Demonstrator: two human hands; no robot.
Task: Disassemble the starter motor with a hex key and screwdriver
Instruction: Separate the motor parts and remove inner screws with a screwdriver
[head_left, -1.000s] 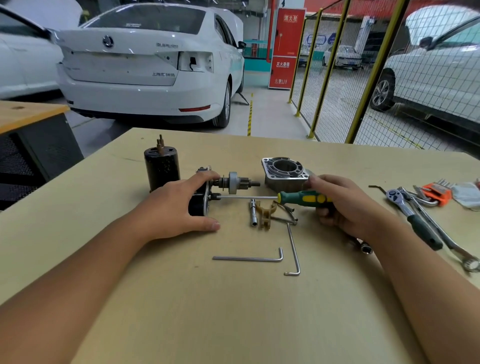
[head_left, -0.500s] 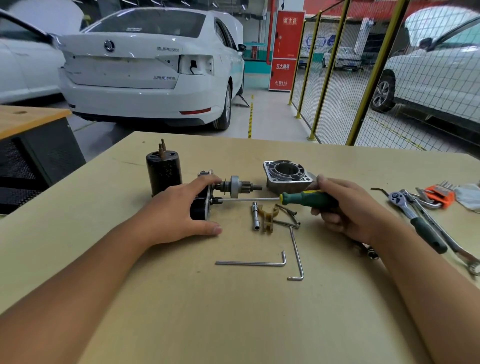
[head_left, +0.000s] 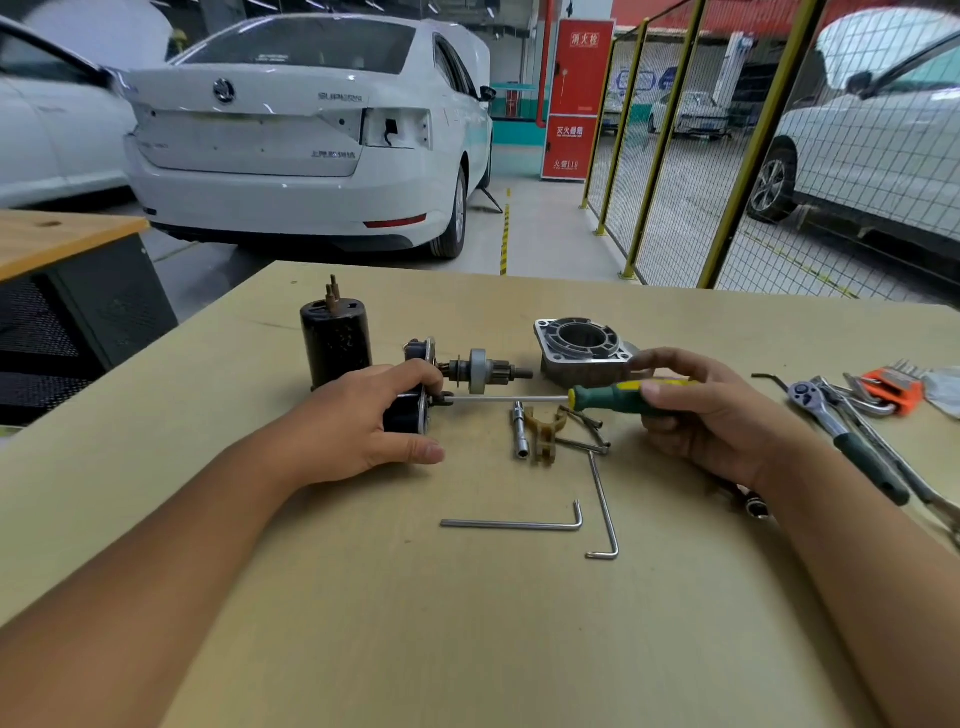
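1. The starter motor part (head_left: 415, 400), a dark round body with a metal plate, lies on its side on the table (head_left: 363, 623), a geared shaft (head_left: 480, 370) pointing right from it.
2. The left hand (head_left: 363, 421) grips this part, fingers curled over the top, thumb flat on the table in front.
3. The screwdriver (head_left: 613, 397) lies level; its tip meets the plate's right side.
4. The right hand (head_left: 706, 415) holds the green and yellow handle, fingers wrapped around it.
5. Behind the left hand stands a black cylinder (head_left: 335, 345), upright.
6. An aluminium housing (head_left: 579, 345) sits behind the screwdriver.
7. In front of the shaft lie a small socket (head_left: 521, 430), a tan fork piece (head_left: 545, 434) and bolts (head_left: 589, 431).
8. Nearer the person lie two hex keys (head_left: 519, 525), well apart from the motor.
9. At the right edge rest a ratchet (head_left: 841, 436) and an orange key set (head_left: 891, 387).
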